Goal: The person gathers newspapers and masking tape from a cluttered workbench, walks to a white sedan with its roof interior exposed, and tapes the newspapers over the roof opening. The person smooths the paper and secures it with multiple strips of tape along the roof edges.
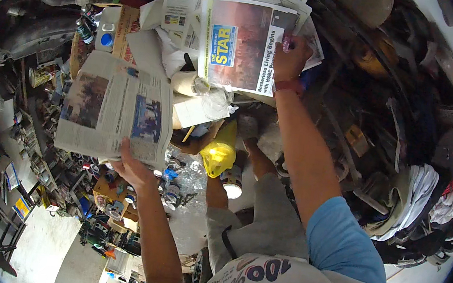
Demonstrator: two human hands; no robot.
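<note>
The newspapers (238, 47) are matt paper, the yellow bag (217, 160) thin, glossy plastic.

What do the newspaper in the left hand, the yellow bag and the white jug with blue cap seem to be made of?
Newspaper: thin matte paper, from its dull, printed face and gently bending sheet.
Yellow bag: probably thin, glossy plastic film, as it shows wrinkles and a bright highlight.
White jug: likely smooth plastic, from its moulded-looking handle; its gloss is unclear.

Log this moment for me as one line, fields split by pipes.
left hand: holds gray-page newspaper | right hand: touches right edge of red-photo newspaper | nearby: yellow plastic bag, white jug with blue cap
</note>
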